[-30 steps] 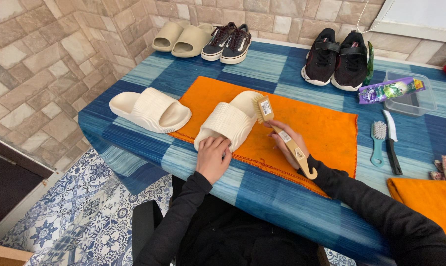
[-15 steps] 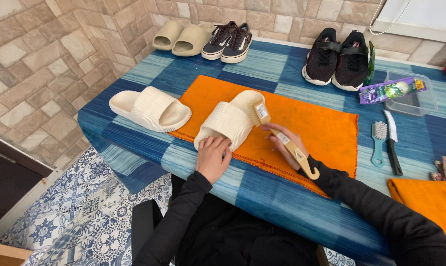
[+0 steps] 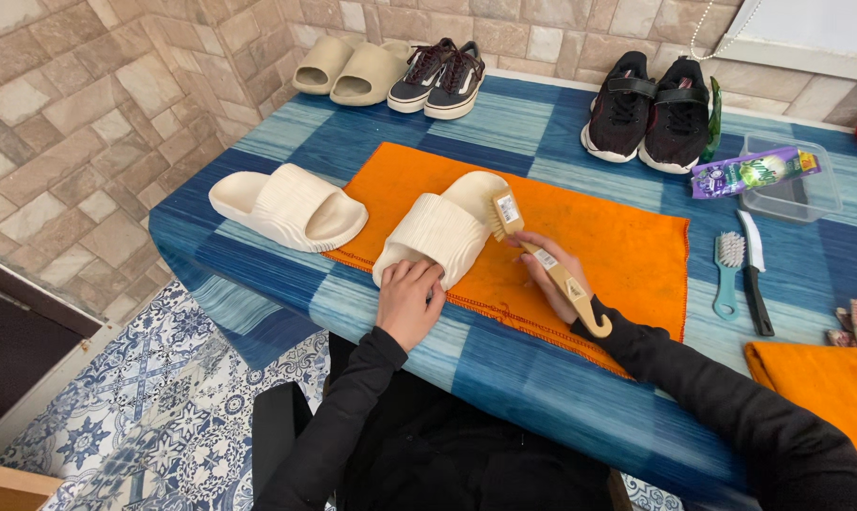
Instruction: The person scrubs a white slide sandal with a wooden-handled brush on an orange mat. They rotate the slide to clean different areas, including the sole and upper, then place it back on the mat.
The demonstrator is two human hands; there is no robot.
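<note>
A cream ribbed slide sandal [image 3: 442, 232] lies on an orange cloth [image 3: 618, 241] spread over the blue checked table. My left hand [image 3: 409, 301] presses down on its near end. My right hand [image 3: 551, 274] grips a wooden-handled brush [image 3: 547, 260], whose bristle head touches the sandal's right side near the strap. The matching cream slide [image 3: 291, 208] rests on the table to the left, beside the cloth.
At the back stand beige slides [image 3: 348, 68], dark sneakers [image 3: 444, 78] and black sneakers [image 3: 648, 114]. To the right are a clear plastic tub [image 3: 816, 194] with a purple packet [image 3: 752, 172], a teal brush [image 3: 727, 274], a black-handled tool [image 3: 755, 284] and another orange cloth [image 3: 821, 397].
The brush head has shifted slightly along the sandal's right side. My left hand stays on the sandal's near end.
</note>
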